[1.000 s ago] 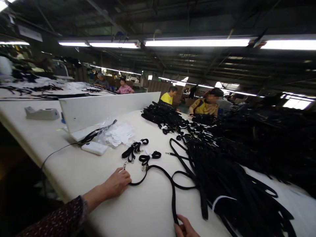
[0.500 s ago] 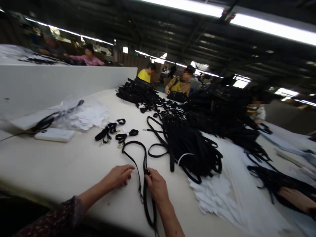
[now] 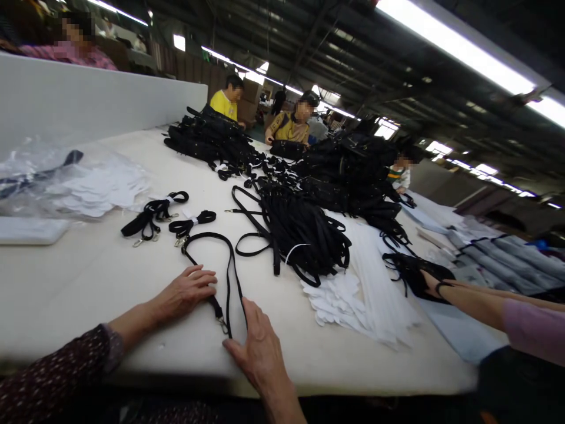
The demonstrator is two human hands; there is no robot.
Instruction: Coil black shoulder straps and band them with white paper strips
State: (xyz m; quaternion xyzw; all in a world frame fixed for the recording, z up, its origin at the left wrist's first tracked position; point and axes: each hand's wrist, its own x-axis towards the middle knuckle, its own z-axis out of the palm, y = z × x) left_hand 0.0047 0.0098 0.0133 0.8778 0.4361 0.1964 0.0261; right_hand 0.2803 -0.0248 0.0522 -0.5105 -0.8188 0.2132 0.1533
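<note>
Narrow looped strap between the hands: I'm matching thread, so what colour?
The narrow looped strap is black, seen best in the head view.

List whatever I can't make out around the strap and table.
In the head view:
Part of the black strap: hidden behind the left hand.
Whether the right hand grips it: that hand covers the contact.
White slab: cut off by the left edge.
Strap count in the black heap: they overlap.
Tiny markings on the metal clip: too small.

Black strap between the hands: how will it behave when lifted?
The black strap is probably floppy: it lies in loose curves. It looks narrow, so likely light. The metal clasp at one end may dangle and swing.
</note>
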